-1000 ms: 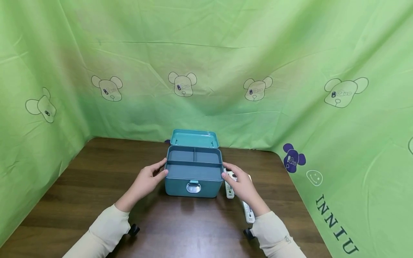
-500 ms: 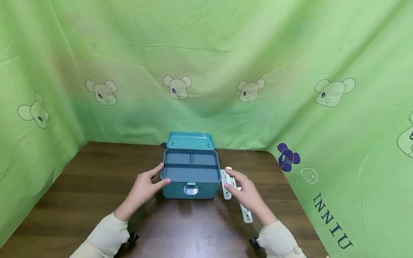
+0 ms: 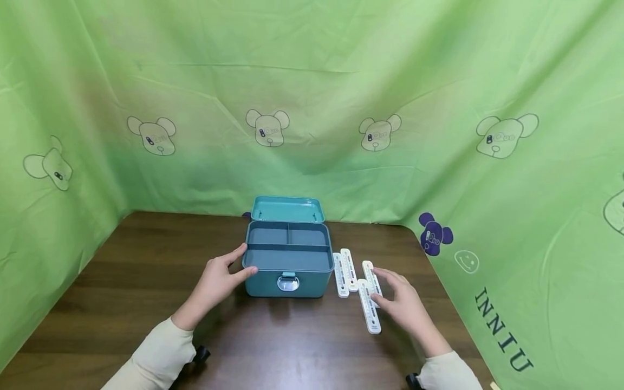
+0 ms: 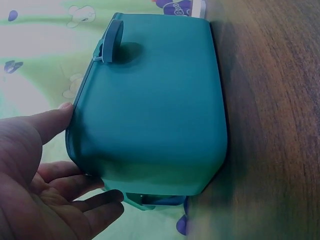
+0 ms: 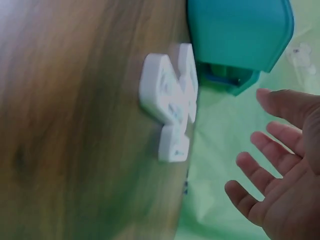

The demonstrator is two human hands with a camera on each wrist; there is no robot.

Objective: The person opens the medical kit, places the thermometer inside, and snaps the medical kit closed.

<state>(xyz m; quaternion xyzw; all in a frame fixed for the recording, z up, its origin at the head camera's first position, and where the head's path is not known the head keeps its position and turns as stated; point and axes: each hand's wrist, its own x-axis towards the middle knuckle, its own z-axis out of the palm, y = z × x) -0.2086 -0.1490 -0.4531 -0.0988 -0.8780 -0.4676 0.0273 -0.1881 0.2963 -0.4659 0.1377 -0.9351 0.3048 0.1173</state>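
Note:
A teal storage box (image 3: 288,284) stands on the table with its lid (image 3: 287,209) raised at the back and its divided grey-blue tray bare. My left hand (image 3: 219,279) is at the box's left front corner; in the left wrist view its thumb touches the rim, while the other fingers lie loosely by the side wall. Several slim white strips (image 3: 369,306) with rounded ends and dark markings lie to the right of the box. Over the right-hand pair of strips, my right hand (image 3: 404,303) hovers with thumb and fingers spread, holding nothing. In the right wrist view the white strips (image 5: 165,90) look blurred.
The brown wooden table (image 3: 161,254) carries the box near its back edge. A green printed curtain (image 3: 322,65) hangs behind and along both sides. The box's metal latch (image 3: 288,283) faces me.
My right hand has left the box's right side and moved right, over the white strips. The left hand stays at the box. The view has shifted slightly.

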